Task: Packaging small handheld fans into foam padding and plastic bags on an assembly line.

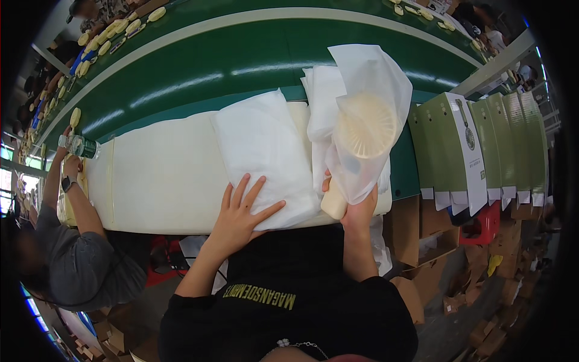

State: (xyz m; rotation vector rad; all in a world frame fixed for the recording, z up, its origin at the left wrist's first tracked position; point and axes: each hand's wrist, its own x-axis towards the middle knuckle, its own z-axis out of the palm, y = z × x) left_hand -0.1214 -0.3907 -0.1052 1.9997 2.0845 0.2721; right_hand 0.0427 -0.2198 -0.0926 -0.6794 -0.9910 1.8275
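My right hand (360, 212) is closed round the handle of a cream handheld fan (365, 123), held upright over the right end of the padded table. A translucent white bag (374, 66) covers the fan's round grille and reaches down to my fingers, leaving the handle's lower end bare. To the left, my left hand (244, 211) lies with fingers spread on a stack of thin white bags or sheets (259, 130). Another white stack (325, 90) is partly hidden behind the fan.
Green cartons (437, 145) stand in a row at the right, above open brown boxes (416, 232) and a red stool (482, 226). A green conveyor belt (277, 51) runs beyond the cream table top (163, 175). A co-worker's hand at left holds a clear bottle (81, 146).
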